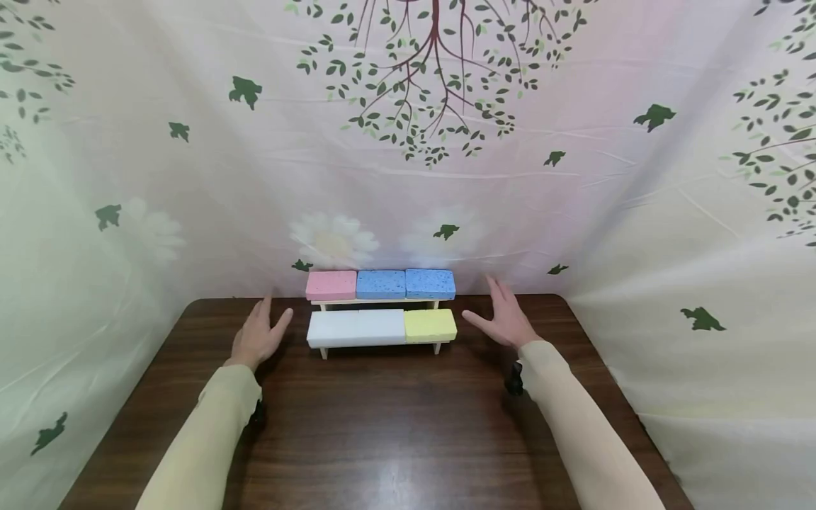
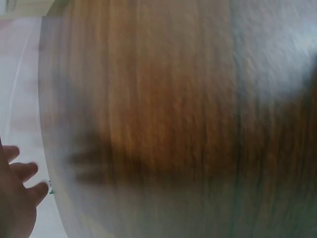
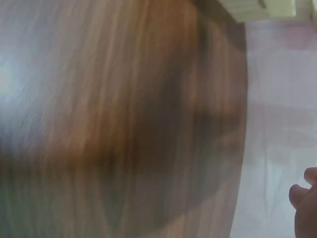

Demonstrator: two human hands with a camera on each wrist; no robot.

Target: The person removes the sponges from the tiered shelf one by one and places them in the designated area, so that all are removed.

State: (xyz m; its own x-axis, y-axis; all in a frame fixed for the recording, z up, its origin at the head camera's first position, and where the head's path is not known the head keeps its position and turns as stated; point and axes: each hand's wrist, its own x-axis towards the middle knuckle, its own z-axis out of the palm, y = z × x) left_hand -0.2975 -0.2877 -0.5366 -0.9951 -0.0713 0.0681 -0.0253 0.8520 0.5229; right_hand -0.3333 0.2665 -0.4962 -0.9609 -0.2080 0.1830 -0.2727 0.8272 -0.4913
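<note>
Two low racks stand at the table's back edge. The rear one carries a pink block [image 1: 331, 285] and two blue blocks [image 1: 380, 284], [image 1: 430, 283] side by side. On the front one lie white blocks [image 1: 355, 328] and, at the right, a yellow block [image 1: 430, 325]. The left hand [image 1: 258, 336] is left of the racks, fingers spread and holding nothing; its fingers also show in the left wrist view [image 2: 22, 183]. To the right of the racks the right hand [image 1: 505, 319] is spread too, apart from the blocks, its fingertips at the edge of the right wrist view [image 3: 303, 196].
A dark wooden table [image 1: 395, 418] reaches back to a hanging cloth [image 1: 408, 198] printed with leaves and flowers. Cloth also hangs at both sides. Each wrist wears a dark device, the right one [image 1: 513, 379] the plainer to see.
</note>
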